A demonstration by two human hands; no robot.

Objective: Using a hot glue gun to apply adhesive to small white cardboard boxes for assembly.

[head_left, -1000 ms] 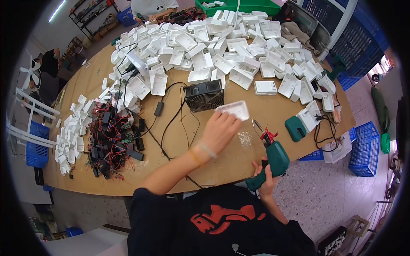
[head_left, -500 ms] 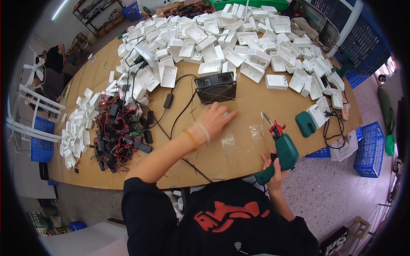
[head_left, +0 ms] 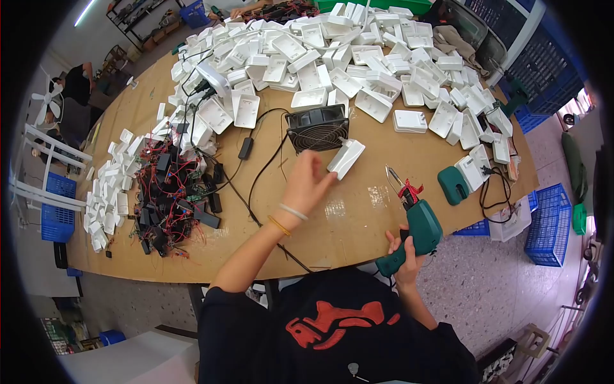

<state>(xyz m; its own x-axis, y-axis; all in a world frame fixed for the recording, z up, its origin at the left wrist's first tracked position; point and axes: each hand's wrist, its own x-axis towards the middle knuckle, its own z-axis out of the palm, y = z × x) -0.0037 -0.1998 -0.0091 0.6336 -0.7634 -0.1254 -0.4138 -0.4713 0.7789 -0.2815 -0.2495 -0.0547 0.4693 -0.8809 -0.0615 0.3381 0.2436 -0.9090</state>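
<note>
My left hand (head_left: 306, 182) is over the middle of the table, its fingertips closed at the near corner of a white plastic casing (head_left: 347, 158). This small box-shaped casing is tilted, just in front of a black square fan (head_left: 318, 128) with a wire guard. Part of the grip is hidden behind the fingers. Down at the table's near edge, my right hand (head_left: 408, 259) is wrapped round the handle of a green soldering gun (head_left: 422, 227). Its metal tip points up and away, and red material is tied near its base.
White casings (head_left: 307, 70) are heaped across the far side. On the left lie a tangle of black parts with red wires (head_left: 169, 198) and small white pieces (head_left: 112, 192). A green case (head_left: 453, 185) and a corded white socket (head_left: 474, 168) sit at right. Black cables (head_left: 256, 217) cross the table.
My left hand has drawn back slightly left from in front of the fan, and the white casing now shows at its fingertips. My right hand keeps the soldering gun nearly in place.
</note>
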